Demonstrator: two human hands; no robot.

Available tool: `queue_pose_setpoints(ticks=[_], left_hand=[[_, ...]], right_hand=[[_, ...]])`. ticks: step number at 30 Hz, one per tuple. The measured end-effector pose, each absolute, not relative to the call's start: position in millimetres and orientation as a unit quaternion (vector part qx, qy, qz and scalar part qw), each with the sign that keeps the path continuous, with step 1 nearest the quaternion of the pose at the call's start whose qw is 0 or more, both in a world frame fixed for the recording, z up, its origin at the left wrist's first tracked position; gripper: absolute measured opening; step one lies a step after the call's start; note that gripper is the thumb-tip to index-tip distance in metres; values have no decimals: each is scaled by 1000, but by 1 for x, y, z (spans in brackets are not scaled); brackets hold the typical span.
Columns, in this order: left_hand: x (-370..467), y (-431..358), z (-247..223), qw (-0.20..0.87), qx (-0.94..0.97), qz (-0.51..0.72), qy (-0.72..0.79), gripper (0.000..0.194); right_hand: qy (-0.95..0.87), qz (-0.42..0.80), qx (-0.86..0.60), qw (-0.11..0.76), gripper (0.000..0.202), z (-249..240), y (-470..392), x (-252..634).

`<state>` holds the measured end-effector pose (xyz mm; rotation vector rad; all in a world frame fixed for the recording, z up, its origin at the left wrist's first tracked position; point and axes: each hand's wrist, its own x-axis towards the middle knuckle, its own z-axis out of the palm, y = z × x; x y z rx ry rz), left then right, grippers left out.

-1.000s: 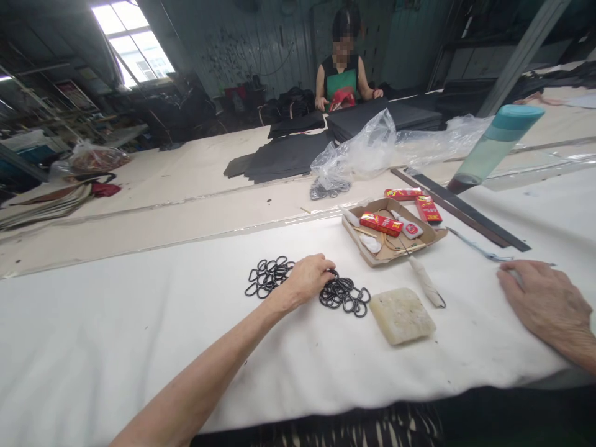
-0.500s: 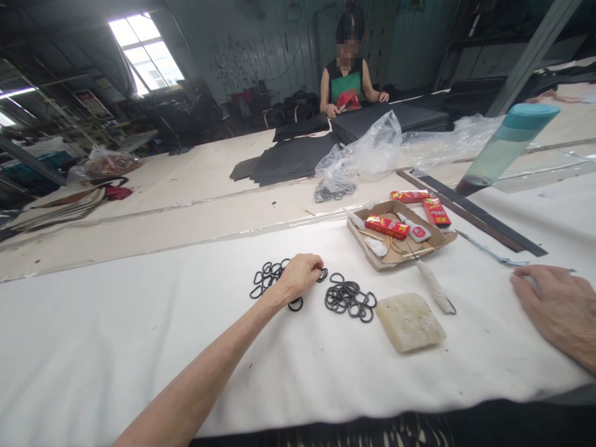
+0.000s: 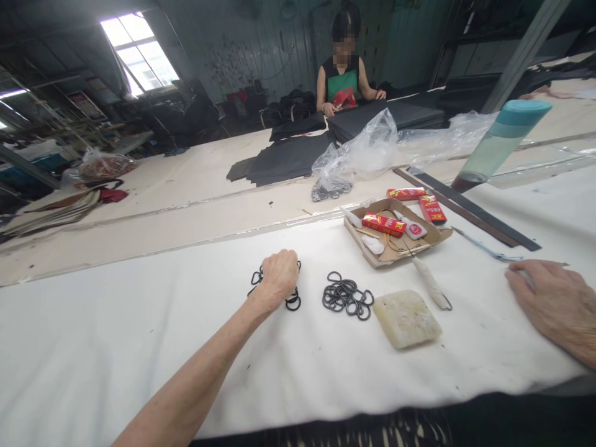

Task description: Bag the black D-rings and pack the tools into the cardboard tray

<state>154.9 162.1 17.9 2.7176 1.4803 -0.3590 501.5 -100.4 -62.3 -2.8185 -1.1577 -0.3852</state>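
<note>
My left hand (image 3: 280, 273) is over the left pile of black metal rings (image 3: 293, 303), its fingers curled down and hidden behind the back of the hand, so what they hold cannot be made out. A second pile of black rings (image 3: 347, 296) lies to its right, beside a yellowish block (image 3: 406, 318). At the right edge my right hand (image 3: 552, 301) rests on the white cloth near a thin metal tool (image 3: 487, 247); its fingertips are partly out of sight, and whether it grips anything is unclear.
A cardboard tray (image 3: 384, 259) holds red boxes and small items. Behind it are dark strips (image 3: 479, 211), a teal-lidded bottle (image 3: 505, 143) and a clear plastic bag (image 3: 367, 149). An awl with a wrapped handle (image 3: 432, 284) lies nearby. Across the table sits a person (image 3: 344, 84).
My left hand has moved left, from the gap between the two ring piles to over the left pile. The ring near its fingertips is no longer there. My right hand keeps its place.
</note>
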Motion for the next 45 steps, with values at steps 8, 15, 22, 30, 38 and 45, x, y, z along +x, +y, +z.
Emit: queue_pose_setpoints(ticks=[8, 15, 22, 30, 38, 45], left_hand=[[163, 139, 22, 117, 945, -57, 301, 25], [170, 152, 2, 157, 946, -68, 276, 31], [161, 157, -2, 151, 939, -45, 305, 24], [163, 157, 0, 127, 944, -68, 296, 25], [166, 152, 9, 47, 936, -126, 326, 22], [154, 158, 15, 8, 906, -109, 409, 22]], right_hand=[[-352, -94, -931, 32, 45, -53, -97, 495], [-350, -90, -932, 35, 46, -52, -97, 494], [-361, -105, -926, 37, 44, -56, -99, 496], [-377, -136, -915, 39, 40, -60, -99, 498], [-369, -125, -920, 42, 41, -60, -99, 500], [-366, -118, -922, 40, 41, -59, -99, 498]])
